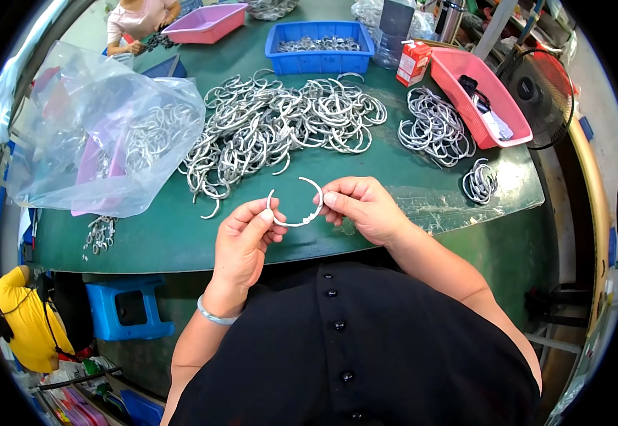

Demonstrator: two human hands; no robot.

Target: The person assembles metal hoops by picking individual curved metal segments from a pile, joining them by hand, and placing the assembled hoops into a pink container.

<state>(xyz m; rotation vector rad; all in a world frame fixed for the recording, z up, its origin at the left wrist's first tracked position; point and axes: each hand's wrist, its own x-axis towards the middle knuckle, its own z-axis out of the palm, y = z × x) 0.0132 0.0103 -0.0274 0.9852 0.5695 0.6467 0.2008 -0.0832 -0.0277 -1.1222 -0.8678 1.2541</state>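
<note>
Between my two hands, just above the near part of the green table [380, 170], is an open hinged metal ring [295, 225] with its gap facing away from me. My left hand [241, 238] pinches the ring's left side between thumb and fingers. On the opposite side, my right hand [366, 206] grips it the same way. Beyond them spreads a big heap of similar silvery rings [273, 128]. A smaller ring pile [437, 128] and a little ring bunch [479, 182] lie to the right.
A clear plastic bag [160, 184] with rings covers the left side, near small metal parts [101, 233]. Behind the heap stands a blue tray [319, 67]. At right are a pink basket [479, 117], a red carton [414, 62] and a fan [532, 92]. Another person [139, 21] works far left.
</note>
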